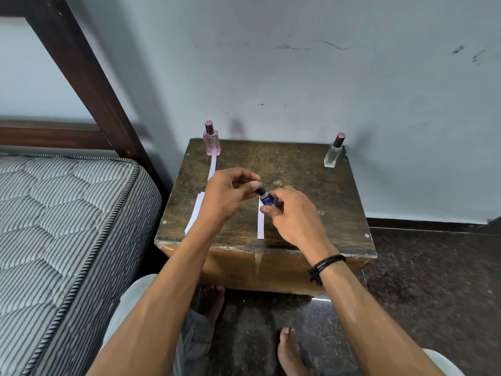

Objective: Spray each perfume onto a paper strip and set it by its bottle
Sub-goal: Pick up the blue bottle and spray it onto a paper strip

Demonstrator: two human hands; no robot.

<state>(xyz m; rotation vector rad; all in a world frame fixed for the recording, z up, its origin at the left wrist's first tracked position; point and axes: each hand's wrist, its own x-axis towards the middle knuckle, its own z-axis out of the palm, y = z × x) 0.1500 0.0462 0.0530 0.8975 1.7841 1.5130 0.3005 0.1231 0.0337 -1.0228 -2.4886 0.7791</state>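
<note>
Three bottles counted. The blue bottle (267, 200) is gripped in the curled right hand (295, 215) over the middle of the table (311, 202), and its black cap (261, 190) is pinched by the left hand (227, 191). The pink bottle (211, 142), pink liquid inside, is stood at the back left edge. The clear bottle (333, 156) is stood at the back right corner, fill not discernible. A far strip (212, 166) is laid just in front of the pink bottle, a centre strip (260, 225) below the hands, and a strip stack (194, 213) by the left edge.

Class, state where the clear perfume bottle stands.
In the head view, the clear perfume bottle stands at the far right corner of the wooden table, by the wall.
</note>
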